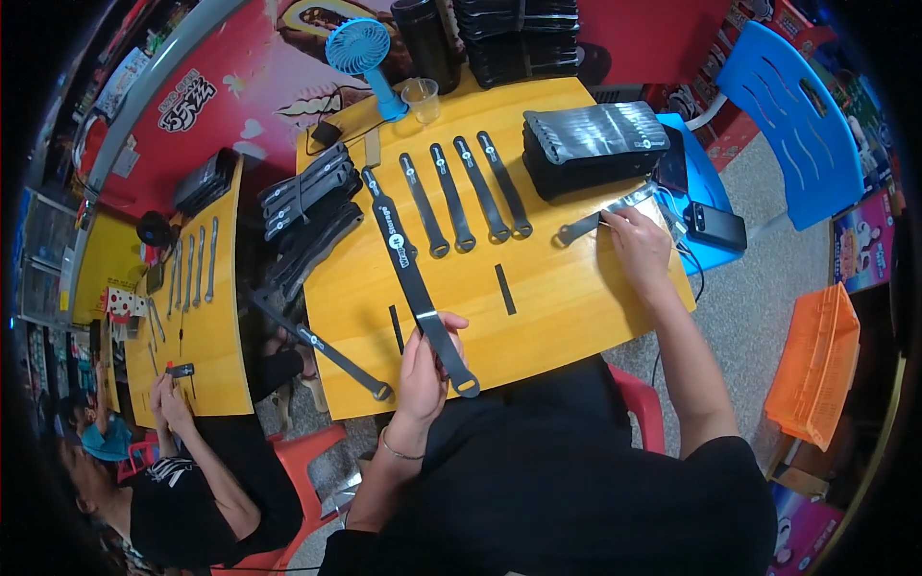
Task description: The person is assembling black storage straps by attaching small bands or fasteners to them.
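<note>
My left hand (420, 379), at the near edge of the yellow table (557, 331), is closed round the lower part of a long black strap (413, 283) with white print. The strap's slotted end hangs just past the table edge. At the right side of the table, my right hand (641, 245) pinches another black strap (580, 228), whose ring end lies to the left of the fingers. Between them and farther back, several black straps lie side by side, one of them the leftmost strap (423, 206). A single strap (341, 360) lies at the near left corner.
Strap bundles (305, 192) lie at the left edge; a stack of packed straps (595, 134) stands at the back right. Behind are a blue fan (360, 53), a clear cup (421, 99) and a black bottle (425, 43). Leftward, another person (206, 480) works at a second table.
</note>
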`<action>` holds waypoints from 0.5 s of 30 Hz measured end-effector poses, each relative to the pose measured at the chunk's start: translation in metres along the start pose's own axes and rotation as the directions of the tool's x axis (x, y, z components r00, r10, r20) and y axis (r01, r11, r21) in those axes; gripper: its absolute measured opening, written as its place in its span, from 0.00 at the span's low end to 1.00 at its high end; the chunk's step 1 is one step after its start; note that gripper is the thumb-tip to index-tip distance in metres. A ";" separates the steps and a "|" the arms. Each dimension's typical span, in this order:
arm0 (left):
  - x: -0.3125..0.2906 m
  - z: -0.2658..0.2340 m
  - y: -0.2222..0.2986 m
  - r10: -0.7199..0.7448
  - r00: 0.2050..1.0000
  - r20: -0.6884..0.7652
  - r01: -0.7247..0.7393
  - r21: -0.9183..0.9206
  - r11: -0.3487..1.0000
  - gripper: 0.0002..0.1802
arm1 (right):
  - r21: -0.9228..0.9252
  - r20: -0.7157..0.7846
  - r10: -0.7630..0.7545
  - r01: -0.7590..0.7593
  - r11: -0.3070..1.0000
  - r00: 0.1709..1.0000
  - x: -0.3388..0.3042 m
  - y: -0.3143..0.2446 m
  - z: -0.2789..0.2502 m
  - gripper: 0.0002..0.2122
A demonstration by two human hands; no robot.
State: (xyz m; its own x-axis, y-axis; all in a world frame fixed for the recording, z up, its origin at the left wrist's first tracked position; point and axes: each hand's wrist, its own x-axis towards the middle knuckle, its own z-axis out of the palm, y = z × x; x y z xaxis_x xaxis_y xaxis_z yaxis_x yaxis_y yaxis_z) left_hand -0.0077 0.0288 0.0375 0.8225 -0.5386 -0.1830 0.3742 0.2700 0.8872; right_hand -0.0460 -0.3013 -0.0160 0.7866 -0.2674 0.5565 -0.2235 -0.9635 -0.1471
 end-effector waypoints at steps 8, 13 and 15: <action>0.008 0.021 -0.005 -0.014 0.998 0.062 0.016 -0.036 0.999 0.19 | 0.592 0.052 -0.210 0.139 0.794 0.976 -0.008 -0.088 -0.073 0.24; 0.002 0.040 -0.008 0.028 0.993 0.116 -0.020 -0.072 0.997 0.16 | 0.732 -0.073 -0.343 0.284 0.619 0.937 -0.012 -0.143 -0.097 0.21; -0.002 0.039 -0.008 -0.104 0.986 0.129 0.109 -0.037 0.993 0.14 | 0.781 -0.178 -0.279 0.308 0.543 0.944 -0.005 -0.146 -0.095 0.19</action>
State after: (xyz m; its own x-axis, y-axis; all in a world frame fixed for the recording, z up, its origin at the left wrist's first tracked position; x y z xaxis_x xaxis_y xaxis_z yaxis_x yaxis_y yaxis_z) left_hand -0.0288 -0.0032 0.0469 0.7169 -0.6624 -0.2176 0.4773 0.2387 0.8457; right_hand -0.0720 -0.1583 0.0801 0.7023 0.0181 0.7116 0.5703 -0.6127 -0.5472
